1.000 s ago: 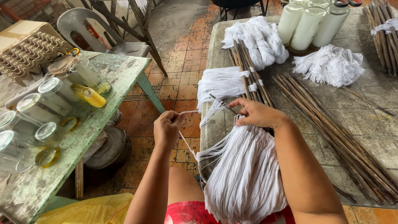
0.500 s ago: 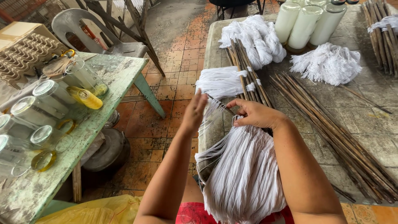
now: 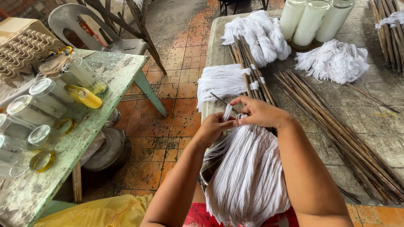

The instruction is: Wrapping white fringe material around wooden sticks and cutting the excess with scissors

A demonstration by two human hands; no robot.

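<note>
Left hand [image 3: 212, 128] and right hand [image 3: 261, 112] are pinching, fingers closed, the thick hank of white cotton strings [image 3: 248, 172]; thin brown sticks [image 3: 336, 126] are lying at two o'clock on the grey bench [image 3: 378, 105].

Only one package in view: a tan cardboard box [image 3: 19, 27] at the far left edge, on the green-painted table [image 3: 122, 69], behind a stack of brownish moulded pulp trays [image 3: 23, 52] with a wavy, ridged profile. Box flaps plain and unprinted as far as visible. No labels, signs or screens anywhere else; glass jars [image 3: 42, 90] nearby bare of any sticker.
</note>
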